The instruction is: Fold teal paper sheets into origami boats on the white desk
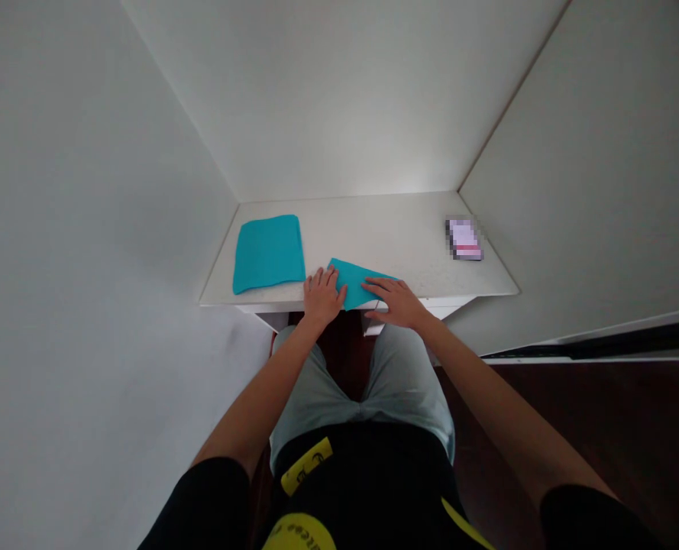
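A folded teal sheet [351, 284] lies at the front edge of the white desk, narrowing to a point on the right; whether it is cloth or paper I cannot tell. My left hand [323, 296] rests on its left end, fingers spread and pointing away from me, the thumb apart. On its right part lies my right hand [399, 302], fingers stretched out to the left and spread. Part of the sheet is covered by both hands. Just left of my left hand, a larger teal square [269, 253] lies flat, perhaps a stack of the same material.
A blurred-out, phone-like object [463, 240] lies on the desk's right side. The white desk top [373, 221] is enclosed by a left wall [98, 229], a back wall [350, 99] and a right panel [591, 191]. My legs are under the desk's front edge.
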`<state>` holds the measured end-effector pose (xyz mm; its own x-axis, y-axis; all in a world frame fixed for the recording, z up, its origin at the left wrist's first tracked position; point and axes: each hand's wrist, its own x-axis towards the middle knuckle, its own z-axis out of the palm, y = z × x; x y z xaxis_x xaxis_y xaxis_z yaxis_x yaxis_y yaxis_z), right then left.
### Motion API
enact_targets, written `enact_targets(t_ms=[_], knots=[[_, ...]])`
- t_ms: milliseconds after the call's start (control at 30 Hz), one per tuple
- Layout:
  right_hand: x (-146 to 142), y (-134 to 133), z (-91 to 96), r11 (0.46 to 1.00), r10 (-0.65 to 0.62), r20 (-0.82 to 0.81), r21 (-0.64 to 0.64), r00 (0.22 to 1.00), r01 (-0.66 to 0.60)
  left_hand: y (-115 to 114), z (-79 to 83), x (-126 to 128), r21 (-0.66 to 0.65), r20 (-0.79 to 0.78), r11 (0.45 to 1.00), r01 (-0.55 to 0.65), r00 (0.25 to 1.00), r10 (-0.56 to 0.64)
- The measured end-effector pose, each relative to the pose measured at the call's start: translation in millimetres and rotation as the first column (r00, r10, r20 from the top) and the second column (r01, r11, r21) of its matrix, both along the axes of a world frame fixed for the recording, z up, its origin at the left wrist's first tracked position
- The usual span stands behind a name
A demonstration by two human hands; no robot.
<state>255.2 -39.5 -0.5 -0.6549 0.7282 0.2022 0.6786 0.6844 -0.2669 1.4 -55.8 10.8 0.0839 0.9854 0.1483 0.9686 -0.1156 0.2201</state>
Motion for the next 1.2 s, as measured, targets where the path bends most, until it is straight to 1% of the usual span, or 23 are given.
enact_targets(t_ms=[133,233,333,500,633,733,833,933,1000,1067,1133,1200], knots=[[33,0,-2.7,0.998,-0.061,-0.045,0.012,0.997,0.061,14,-0.1,-4,-0.068,-0.011,0.998,0.017,1.000,-0.018],[43,0,-1.7,0.998,-0.063,-0.087,-0.002,0.994,0.063,19,0.2,-5,-0.087,0.002,0.996,0.017,1.000,-0.017],[39,1,1.4,0.995,-0.096,-0.123,-0.022,0.988,0.094,19,-0.6,-5,-0.073,0.035,0.997,0.030,0.999,-0.028],[24,12,0.9,0.975,-0.219,-0.149,-0.059,0.964,0.212,18,-4.0,-7,-0.046,0.088,0.997,0.061,0.995,-0.057],[17,23,-0.2,0.950,-0.311,-0.116,-0.028,0.943,0.310,18,-4.3,-7,-0.047,0.094,0.997,0.061,0.994,-0.057],[12,26,5.5,0.923,-0.380,-0.098,0.018,0.920,0.384,18,-2.8,-5,-0.049,0.087,0.997,0.051,0.995,-0.047],[6,16,13.1,0.897,-0.432,-0.116,0.051,0.894,0.440,17,-2.4,-4,-0.043,0.087,0.998,0.045,0.995,-0.041],[4,-10,14.1,0.890,-0.435,-0.193,0.055,0.879,0.453,17,-4.2,-3,-0.024,0.089,0.999,0.035,0.995,-0.032],[4,-31,9.8,0.892,-0.424,-0.228,0.060,0.876,0.447,17,-5.9,-2,-0.009,0.085,1.000,0.025,0.996,-0.024],[6,-48,3.5,0.897,-0.414,-0.231,0.058,0.881,0.437,18,-7.2,-2,-0.003,0.083,1.000,0.025,0.996,-0.024],[7,-56,-2.5,0.909,-0.394,-0.211,0.054,0.894,0.414,18,-8.1,-2,-0.005,0.082,1.000,0.027,0.996,-0.027],[6,-55,-6.5,0.924,-0.364,-0.183,0.051,0.913,0.379,19,-8.8,-3,-0.001,0.084,1.000,0.029,0.996,-0.029]])
